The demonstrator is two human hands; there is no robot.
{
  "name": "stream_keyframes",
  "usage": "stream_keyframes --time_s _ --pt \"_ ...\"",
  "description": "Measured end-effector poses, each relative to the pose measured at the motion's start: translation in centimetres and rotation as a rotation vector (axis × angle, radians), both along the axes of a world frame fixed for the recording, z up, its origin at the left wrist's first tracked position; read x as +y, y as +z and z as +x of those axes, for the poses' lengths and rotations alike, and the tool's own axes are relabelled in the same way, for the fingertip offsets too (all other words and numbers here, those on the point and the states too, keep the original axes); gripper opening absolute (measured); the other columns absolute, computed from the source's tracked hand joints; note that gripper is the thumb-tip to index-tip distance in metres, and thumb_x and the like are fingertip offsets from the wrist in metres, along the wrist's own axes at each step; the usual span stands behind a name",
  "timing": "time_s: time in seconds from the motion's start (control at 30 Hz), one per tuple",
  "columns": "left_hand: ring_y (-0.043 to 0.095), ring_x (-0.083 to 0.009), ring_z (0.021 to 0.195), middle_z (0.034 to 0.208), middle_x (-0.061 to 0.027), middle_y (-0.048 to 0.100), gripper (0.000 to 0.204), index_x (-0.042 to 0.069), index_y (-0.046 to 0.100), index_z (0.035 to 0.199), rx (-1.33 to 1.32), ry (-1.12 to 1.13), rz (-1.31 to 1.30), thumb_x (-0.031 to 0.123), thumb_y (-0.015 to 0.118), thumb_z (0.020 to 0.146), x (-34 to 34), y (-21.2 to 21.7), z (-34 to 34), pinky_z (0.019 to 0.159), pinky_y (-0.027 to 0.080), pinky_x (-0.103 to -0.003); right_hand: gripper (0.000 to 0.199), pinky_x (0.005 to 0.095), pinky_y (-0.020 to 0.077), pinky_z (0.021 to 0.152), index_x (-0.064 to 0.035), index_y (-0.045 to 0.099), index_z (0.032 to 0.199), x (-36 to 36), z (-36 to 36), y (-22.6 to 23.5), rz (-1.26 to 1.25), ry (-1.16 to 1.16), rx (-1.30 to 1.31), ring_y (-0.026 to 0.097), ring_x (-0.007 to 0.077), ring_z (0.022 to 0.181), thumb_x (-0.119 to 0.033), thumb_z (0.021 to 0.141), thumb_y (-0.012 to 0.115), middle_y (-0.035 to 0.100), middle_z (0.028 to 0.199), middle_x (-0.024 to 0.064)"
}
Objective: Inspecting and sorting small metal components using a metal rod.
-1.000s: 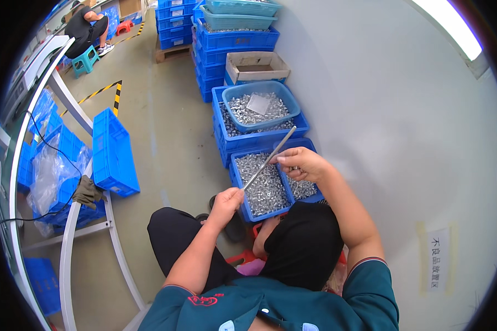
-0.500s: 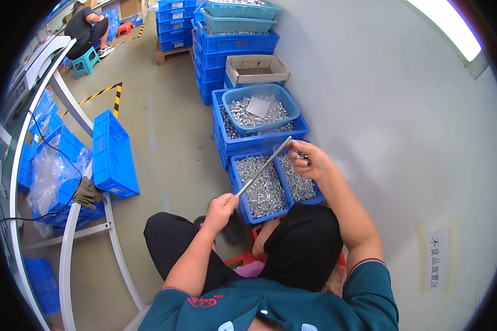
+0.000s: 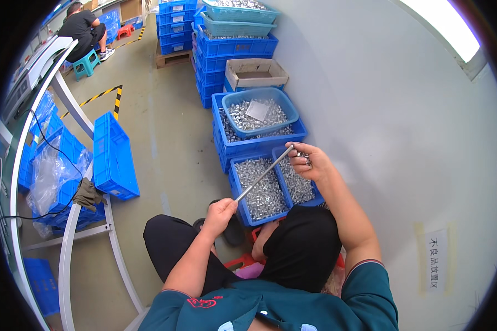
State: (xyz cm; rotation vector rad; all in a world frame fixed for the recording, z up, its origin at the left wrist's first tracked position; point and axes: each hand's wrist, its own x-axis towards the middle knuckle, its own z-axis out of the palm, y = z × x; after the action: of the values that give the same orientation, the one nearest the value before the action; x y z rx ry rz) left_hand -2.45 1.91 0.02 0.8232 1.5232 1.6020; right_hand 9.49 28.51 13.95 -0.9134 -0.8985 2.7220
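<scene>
My left hand [image 3: 220, 215] is closed round the lower end of a thin metal rod [image 3: 263, 174], which slants up to the right. At the rod's upper end is my right hand [image 3: 310, 161], thumb and forefinger pinched at the tip. Several small shiny metal parts [image 3: 302, 158] are gathered in its curled fingers; their exact shape is too small to make out. Beneath both hands, a divided blue bin [image 3: 268, 220] holds heaps of small silvery metal parts [image 3: 259, 193] in two compartments.
Beyond the bin, a light-blue basket [image 3: 293, 108] of metal parts sits on a blue crate [image 3: 221, 144]. A white-rimmed box [image 3: 254, 84] and stacked crates [image 3: 234, 47] line the wall. At left stand a white-framed table [image 3: 69, 259] and an upended blue crate [image 3: 116, 160]. A person [image 3: 80, 30] sits far off.
The rod's upper end and my right hand have come slightly lower. My left hand keeps its grip, a touch lower too.
</scene>
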Motion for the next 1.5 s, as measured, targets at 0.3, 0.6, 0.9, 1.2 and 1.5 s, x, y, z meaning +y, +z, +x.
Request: stream_keyframes --time_s 0.3,0.6,0.9,1.2,1.5 --pt "0.042 -0.0078 0.057 0.060 0.0008 0.046 0.028 0.000 0.052 0.069 0.048 0.004 -0.007 0.020 0.052 0.088 -0.1 -0.1 -0.1 0.053 0.036 -0.025 0.022 0.0174 0.0260 0.031 -0.0009 0.056 0.097 0.2 0.1 -0.1 0.024 0.124 0.074 0.037 0.0054 0.042 -0.018 0.088 0.046 0.048 0.062 0.0023" --pt "0.042 -0.0080 0.056 0.059 0.0001 0.046 0.027 0.000 0.053 0.070 0.117 0.084 -0.025 0.020 0.053 0.088 -0.1 -0.4 0.1 0.053 0.037 -0.025 0.020 0.0151 0.0249 0.034 -0.0016 0.055 0.101 -0.9 -0.5 0.8 0.139 0.072 -0.045 0.037 0.0038 0.044 -0.015 0.088 0.053 0.048 0.066 0.0015" --pt "0.034 -0.0026 0.056 0.060 0.0068 0.040 0.027 0.004 0.052 0.069 -0.082 0.043 0.038 0.020 0.051 0.090 0.1 0.4 -0.1 0.050 0.029 -0.020 0.018 0.0154 0.0253 0.035 -0.0042 0.054 0.094 -1.1 -0.3 0.7 0.177 0.039 -0.067 0.035 0.0039 0.046 -0.021 0.089 0.055 0.047 0.068 0.0016" --pt "0.042 -0.0072 0.058 0.060 0.0012 0.047 0.027 0.000 0.054 0.072 0.045 0.011 -0.017 0.021 0.053 0.089 -0.2 0.5 0.3 0.054 0.037 -0.025 0.025 0.0165 0.0219 0.033 -0.0091 0.053 0.083 -0.4 -0.1 0.0 0.198 -0.077 -0.022 0.035 0.0057 0.042 -0.031 0.082 0.064 0.046 0.063 0.0003" --pt "0.043 -0.0098 0.054 0.056 -0.0034 0.046 0.027 -0.002 0.054 0.074 0.186 0.068 -0.058 0.021 0.053 0.088 -0.3 0.2 0.2 0.052 0.038 -0.028 0.019 0.0193 0.0218 0.035 -0.0087 0.050 0.077 -2.0 -1.0 1.0 0.736 -0.014 -0.187 0.036 0.0047 0.043 -0.015 0.079 0.068 0.045 0.060 -0.0022"
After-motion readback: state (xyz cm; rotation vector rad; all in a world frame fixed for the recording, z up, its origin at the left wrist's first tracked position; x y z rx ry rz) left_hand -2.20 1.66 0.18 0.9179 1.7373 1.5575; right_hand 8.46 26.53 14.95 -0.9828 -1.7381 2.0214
